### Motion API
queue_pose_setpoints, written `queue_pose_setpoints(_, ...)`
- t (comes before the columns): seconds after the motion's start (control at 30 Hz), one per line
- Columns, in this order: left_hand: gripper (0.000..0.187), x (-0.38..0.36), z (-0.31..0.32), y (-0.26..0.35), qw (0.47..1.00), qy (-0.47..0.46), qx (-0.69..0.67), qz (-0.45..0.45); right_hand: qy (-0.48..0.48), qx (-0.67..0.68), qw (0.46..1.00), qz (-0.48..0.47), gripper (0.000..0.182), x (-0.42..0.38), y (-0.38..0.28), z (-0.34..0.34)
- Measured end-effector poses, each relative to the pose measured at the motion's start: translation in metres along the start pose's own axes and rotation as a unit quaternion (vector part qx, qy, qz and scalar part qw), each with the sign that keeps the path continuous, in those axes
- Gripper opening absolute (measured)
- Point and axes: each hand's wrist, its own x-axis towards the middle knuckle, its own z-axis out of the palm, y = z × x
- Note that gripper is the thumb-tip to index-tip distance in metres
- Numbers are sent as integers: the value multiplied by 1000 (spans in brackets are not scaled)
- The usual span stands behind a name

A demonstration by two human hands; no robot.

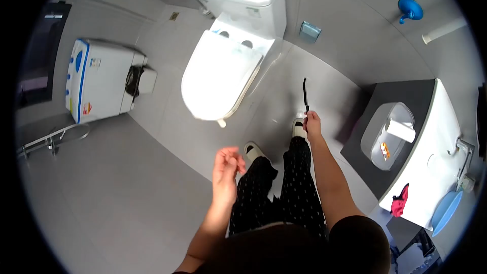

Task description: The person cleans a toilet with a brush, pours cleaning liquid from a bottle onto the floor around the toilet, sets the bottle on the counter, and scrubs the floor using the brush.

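Note:
In my right hand is the handle end of a thin black stick-like tool, which points away from me over the floor; its exact kind is hard to tell. My left hand is raised above the floor with its fingers curled and partly apart, and nothing shows in it. Ahead of both hands stands a white toilet with its lid down. The black tool is to the right of the toilet and does not touch it.
At the right a white sink counter bears a red cloth. A grey bin holds a paper roll. A white washing machine stands at the left, beside a small bin. A blue basin leans at the right.

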Motion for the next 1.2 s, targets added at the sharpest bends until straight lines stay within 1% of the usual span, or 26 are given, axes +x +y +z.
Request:
queue_pose_setpoints(0.1, 24, -38, -35, 38, 999, 14, 13, 28, -14, 21, 1000, 2, 22, -42, -26, 22)
queue_pose_setpoints(0.17, 25, -64, -57, 63, 997, 29, 17, 63, -53, 61, 997, -9, 21, -71, -42, 33)
queue_pose_setpoints(0.23, 21, -89, -73, 85, 992, 66, 44, 100, -57, 79, 995, -3, 21, -105, -69, 51)
queue_pose_setpoints(0.3, 19, -108, -96, 96, 988, 54, 61, 131, -103, 84, 991, -11, 21, -115, -80, 58)
queue_pose_setpoints(0.33, 19, -116, -102, 100, 986, 71, 59, 138, -105, 76, 991, -24, 22, -121, -86, 62)
queue_pose_setpoints(0.4, 19, -131, -115, 112, 980, 64, 80, 170, -122, 76, 989, -38, 22, -139, -90, 69)
queue_pose_setpoints(0.53, 21, -137, -128, 127, 978, 73, 89, 173, -161, 100, 981, -51, 24, -160, -107, 81)
queue_pose_setpoints(0.6, 21, -134, -131, 134, 978, 48, 98, 179, -170, 92, 980, -51, 25, -164, -112, 85)
queue_pose_setpoints(0.63, 21, -132, -130, 138, 976, 58, 102, 184, -180, 91, 978, -52, 25, -164, -112, 86)
queue_pose_setpoints(0.7, 21, -129, -127, 147, 977, 35, 98, 188, -191, 89, 976, -60, 26, -167, -114, 92)
queue_pose_setpoints(0.83, 22, -120, -122, 162, 972, 11, 110, 205, -194, 70, 975, -84, 27, -170, -117, 102)
queue_pose_setpoints(0.9, 23, -117, -118, 169, 970, 22, 117, 210, -182, 78, 976, -90, 27, -158, -110, 103)
queue_pose_setpoints(0.97, 23, -110, -119, 169, 968, 18, 110, 224, -173, 107, 976, -78, 27, -154, -106, 103)
queue_pose_setpoints(1.0, 23, -108, -119, 170, 970, 10, 100, 222, -145, 111, 981, -70, 27, -161, -111, 105)
queue_pose_setpoints(1.07, 24, -109, -116, 174, 973, 0, 87, 213, -136, 140, 979, -57, 25, -165, -114, 102)
queue_pose_setpoints(1.2, 26, -116, -114, 181, 973, -8, 77, 217, -113, 154, 979, -73, 23, -167, -115, 87)
